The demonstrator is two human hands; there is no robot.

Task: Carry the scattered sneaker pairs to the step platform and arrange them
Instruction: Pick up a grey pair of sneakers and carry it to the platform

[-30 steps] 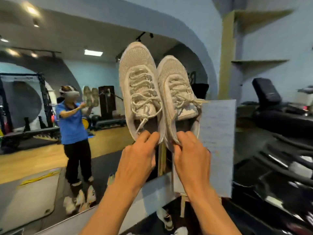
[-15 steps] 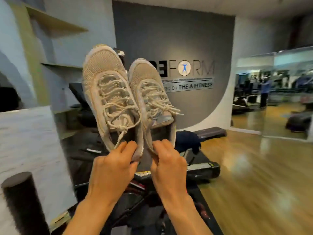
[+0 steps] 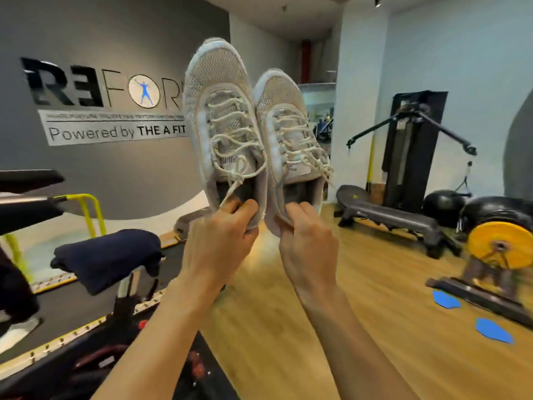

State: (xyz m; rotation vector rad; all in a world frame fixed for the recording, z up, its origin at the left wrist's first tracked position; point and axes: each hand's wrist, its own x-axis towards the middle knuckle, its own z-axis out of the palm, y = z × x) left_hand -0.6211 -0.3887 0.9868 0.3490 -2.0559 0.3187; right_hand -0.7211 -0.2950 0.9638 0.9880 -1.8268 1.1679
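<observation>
- Though the shoes hide part of it, the grey wall [image 3: 115, 174] with its lettered sign fills the left background.
- Below my arms spreads the wood floor [image 3: 360, 327].
- At right, the step platform [image 3: 398, 219] sits on that floor, well apart from the shoes.
- Up in the air, the left sneaker [image 3: 222, 116] and right sneaker [image 3: 288, 131] point toes-up, side by side and touching.
- Of my hands, the left hand [image 3: 219, 241] pinches the left sneaker's heel and the right hand [image 3: 308, 246] pinches the other's.
</observation>
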